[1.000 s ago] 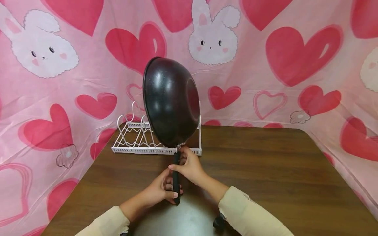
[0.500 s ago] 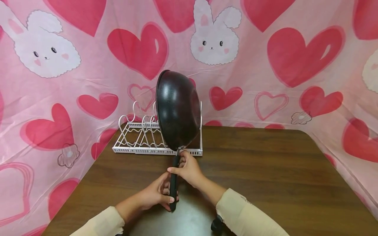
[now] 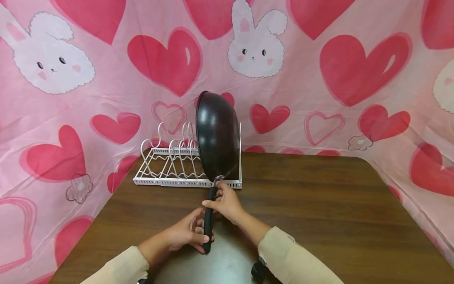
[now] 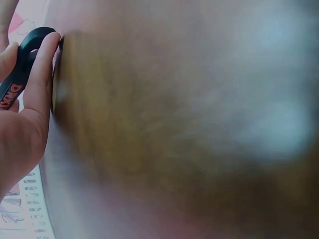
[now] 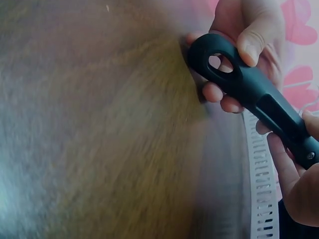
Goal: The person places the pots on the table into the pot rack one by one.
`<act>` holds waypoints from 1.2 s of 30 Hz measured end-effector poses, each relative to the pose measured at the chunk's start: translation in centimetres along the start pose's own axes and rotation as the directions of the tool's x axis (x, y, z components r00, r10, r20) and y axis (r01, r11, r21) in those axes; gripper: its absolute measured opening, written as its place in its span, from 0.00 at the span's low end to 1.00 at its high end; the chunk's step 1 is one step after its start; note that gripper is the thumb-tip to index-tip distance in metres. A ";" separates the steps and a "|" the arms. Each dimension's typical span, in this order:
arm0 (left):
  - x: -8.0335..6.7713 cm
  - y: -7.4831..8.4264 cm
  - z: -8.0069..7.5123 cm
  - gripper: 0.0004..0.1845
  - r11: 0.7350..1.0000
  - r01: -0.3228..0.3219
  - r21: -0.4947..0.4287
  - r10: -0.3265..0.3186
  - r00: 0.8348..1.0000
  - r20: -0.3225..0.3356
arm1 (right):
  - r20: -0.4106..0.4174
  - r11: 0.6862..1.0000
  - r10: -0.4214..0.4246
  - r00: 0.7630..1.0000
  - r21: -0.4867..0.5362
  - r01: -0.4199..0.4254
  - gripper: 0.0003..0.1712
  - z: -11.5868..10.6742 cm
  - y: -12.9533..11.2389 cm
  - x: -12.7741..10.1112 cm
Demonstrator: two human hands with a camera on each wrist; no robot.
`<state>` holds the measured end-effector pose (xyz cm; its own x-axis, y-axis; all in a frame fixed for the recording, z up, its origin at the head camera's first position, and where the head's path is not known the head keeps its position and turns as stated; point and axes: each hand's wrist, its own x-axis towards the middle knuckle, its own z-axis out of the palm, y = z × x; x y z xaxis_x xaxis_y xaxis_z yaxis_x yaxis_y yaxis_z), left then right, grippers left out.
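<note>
A dark wok-shaped frying pan stands on its side at the right end of a white wire rack, its bottom facing right and its rim to the left. Its black handle points toward me, tilted down. My left hand grips the handle near its free end, thumb on top. Closer to the pan, my right hand pinches the handle between thumb and fingers. In the right wrist view the handle's hanging hole shows beside the left thumb. The pan's inside is hidden.
The rack's wire dividers stand to the left of the pan. Under everything lies a brown wooden table, with a pink cloth of hearts and rabbits hung behind it. A small black object shows by the right sleeve.
The pan has come down into the right end of the rack, shifting right and turning more edge-on. Both hands have kept their hold on the handle and moved slightly lower.
</note>
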<state>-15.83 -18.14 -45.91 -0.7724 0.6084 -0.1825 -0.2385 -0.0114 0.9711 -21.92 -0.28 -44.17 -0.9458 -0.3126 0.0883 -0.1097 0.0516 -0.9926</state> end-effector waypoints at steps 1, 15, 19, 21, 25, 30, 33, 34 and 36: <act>0.0 0.1 -0.1 0.40 1.000 0.005 0.000 -0.005 1.000 -0.004 | 0.003 1.000 0.005 1.000 0.003 -0.005 0.33 0.0 0.0 0.1; 0.5 1.0 -0.2 0.39 0.997 0.041 0.066 -0.037 0.997 -0.063 | 0.019 1.000 0.020 1.000 0.004 -0.020 0.38 -0.6 -0.4 -0.4; 0.7 1.3 -0.4 0.36 0.997 0.029 0.077 -0.021 0.995 -0.094 | 0.026 1.000 0.021 0.999 -0.002 -0.021 0.37 -1.4 -0.5 -0.8; 0.8 1.5 -0.6 0.33 0.996 0.009 0.093 0.001 0.994 -0.112 | 0.025 1.000 0.012 1.000 -0.017 -0.012 0.35 -2.0 -0.6 -0.9; 1.0 2.0 -1.0 0.29 0.988 -0.036 0.153 0.057 0.989 -0.135 | 0.005 0.996 -0.028 1.000 -0.090 0.028 0.30 -3.3 -0.8 -1.3; 1.2 2.6 -1.3 0.26 0.946 -0.086 0.312 0.140 0.978 -0.155 | 0.007 0.975 -0.092 0.996 -0.203 0.092 0.20 -5.2 -1.0 -1.9; 1.2 2.9 -1.5 0.23 0.882 -0.085 0.463 0.194 0.962 -0.193 | 0.017 0.958 -0.117 0.993 -0.261 0.117 0.15 -6.4 -1.0 -2.4; 1.2 3.0 -1.6 0.22 0.855 -0.084 0.511 0.218 0.954 -0.208 | 0.014 0.951 -0.125 0.992 -0.283 0.124 0.14 -6.7 -1.0 -2.6; 1.1 3.2 -1.6 0.19 0.795 -0.079 0.601 0.274 0.931 -0.240 | 0.010 0.940 -0.142 0.990 -0.313 0.138 0.13 -7.4 -1.1 -2.9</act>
<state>-18.35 -18.80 -43.26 -0.9259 0.3732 0.0589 0.2253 0.4202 0.8790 -21.29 7.61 -42.73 -0.9174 -0.3264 0.2277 -0.3295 0.3022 -0.8945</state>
